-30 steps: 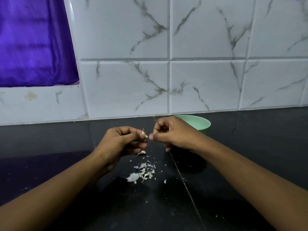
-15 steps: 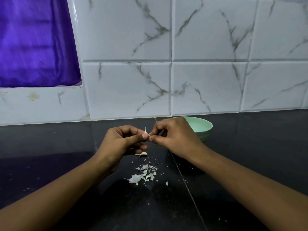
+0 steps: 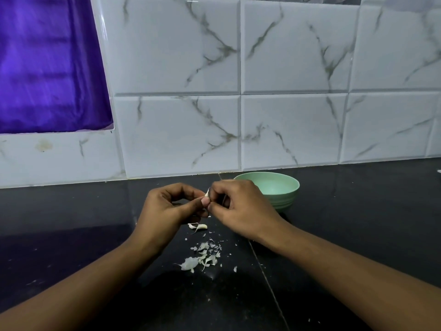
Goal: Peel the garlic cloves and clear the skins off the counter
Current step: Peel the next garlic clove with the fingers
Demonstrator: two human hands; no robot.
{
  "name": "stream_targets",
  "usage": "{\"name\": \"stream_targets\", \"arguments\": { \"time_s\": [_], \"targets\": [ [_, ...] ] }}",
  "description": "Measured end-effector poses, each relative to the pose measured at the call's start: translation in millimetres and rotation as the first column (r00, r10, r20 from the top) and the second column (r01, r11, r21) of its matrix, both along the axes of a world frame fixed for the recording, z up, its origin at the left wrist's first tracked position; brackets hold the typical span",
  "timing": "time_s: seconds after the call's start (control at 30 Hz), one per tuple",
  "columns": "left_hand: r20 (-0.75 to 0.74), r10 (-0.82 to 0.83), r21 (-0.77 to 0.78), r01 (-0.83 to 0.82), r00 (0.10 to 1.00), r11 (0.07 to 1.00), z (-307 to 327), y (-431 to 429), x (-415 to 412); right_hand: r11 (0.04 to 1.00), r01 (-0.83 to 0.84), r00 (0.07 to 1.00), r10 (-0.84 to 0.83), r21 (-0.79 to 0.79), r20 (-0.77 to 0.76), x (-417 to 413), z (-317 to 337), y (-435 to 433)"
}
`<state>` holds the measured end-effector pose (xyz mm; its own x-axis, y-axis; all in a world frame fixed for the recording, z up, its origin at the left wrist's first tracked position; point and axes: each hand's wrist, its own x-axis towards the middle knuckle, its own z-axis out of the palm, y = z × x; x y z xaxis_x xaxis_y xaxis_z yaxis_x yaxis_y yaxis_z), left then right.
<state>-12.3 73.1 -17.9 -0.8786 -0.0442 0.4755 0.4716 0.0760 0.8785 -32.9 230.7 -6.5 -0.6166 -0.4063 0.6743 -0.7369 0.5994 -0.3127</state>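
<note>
1. Head view, far left: a purple sheet (image 3: 47, 63) covers an opening in the tiled wall (image 3: 179, 127). It takes no part in the work.
2. Left hand (image 3: 167, 211): thumb and forefinger pinch the garlic clove (image 3: 207, 194) and hold it raised above the counter (image 3: 71, 223), so that loosened skin can fall clear. The other fingers are curled underneath.
3. Garlic clove: only a small white tip shows between the 2 hands. How much skin is on it cannot be told.
4. Counter below the hands: 1 pale curved piece (image 3: 199, 226) lies just under the left hand (clove or thick skin, not distinguishable). Nearer the person, a scatter of skins (image 3: 202, 255) lies beneath the work zone, judged to be where peelings drop. Clearing is not yet done.
5. Right hand (image 3: 243, 209): its fingertips pinch the clove's exposed end, touching the left thumb. Judged step: pulling skin off while the left hand steadies the clove.
6. Green bowl (image 3: 286, 199): it stands just behind the right hand, near the wall and within short reach, likely to receive peeled cloves.
</note>
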Motion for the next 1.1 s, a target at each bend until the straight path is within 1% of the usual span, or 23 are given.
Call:
{"name": "stream_targets", "arguments": {
  "time_s": [0.07,0.1,0.17,0.23,0.3,0.33,0.4,0.47,0.57,0.63,0.73,0.87,0.93,1.0,1.1],
  "targets": [
    [0.018,-0.023,0.057,0.021,1.000,0.998,0,0,0,0.997,-0.054,0.994,0.060,-0.062,0.087,0,1,0],
    [0.034,-0.041,0.099,0.037,0.999,0.994,0,1,0,0.990,-0.103,0.981,0.117,-0.096,0.155,-1,2,1],
    [0.070,-0.075,0.168,0.062,0.995,0.984,1,2,0,0.956,-0.209,0.910,0.268,-0.207,0.318,-3,8,5],
    [0.101,-0.111,0.217,0.087,0.989,0.972,2,3,1,0.909,-0.250,0.825,0.380,-0.334,0.417,-3,16,10],
    [0.124,-0.135,0.256,0.100,0.983,0.962,4,3,2,0.896,-0.236,0.797,0.400,-0.377,0.453,-3,23,15],
    [0.137,-0.139,0.264,0.099,0.981,0.959,5,3,2,0.907,-0.210,0.800,0.374,-0.365,0.468,-3,25,16],
    [0.156,-0.146,0.268,0.100,0.977,0.958,6,2,2,0.950,-0.141,0.837,0.265,-0.279,0.479,-3,26,17],
    [0.166,-0.156,0.271,0.107,0.974,0.957,6,2,2,0.980,-0.102,0.873,0.170,-0.169,0.457,-3,26,17],
    [0.167,-0.168,0.271,0.119,0.972,0.955,6,1,2,0.986,-0.156,0.859,0.166,-0.061,0.485,-2,26,19],
    [0.172,-0.164,0.266,0.114,0.971,0.957,5,1,2,0.978,-0.206,0.844,0.199,-0.042,0.498,-5,25,21],
    [0.187,-0.144,0.238,0.097,0.972,0.966,4,1,1,0.968,-0.230,0.829,0.248,-0.097,0.501,-11,20,21],
    [0.189,-0.114,0.211,0.073,0.975,0.975,3,2,1,0.936,-0.196,0.790,0.328,-0.293,0.518,-13,15,15],
    [0.193,-0.112,0.193,0.074,0.975,0.978,2,2,1,0.919,-0.187,0.776,0.354,-0.346,0.522,-13,12,12],
    [0.200,-0.107,0.180,0.071,0.974,0.981,1,2,0,0.921,-0.174,0.793,0.340,-0.348,0.505,-13,10,10],
    [0.198,-0.108,0.124,0.084,0.974,0.989,1,2,-1,0.942,-0.154,0.849,0.281,-0.299,0.447,-13,10,10]
  ]
}}
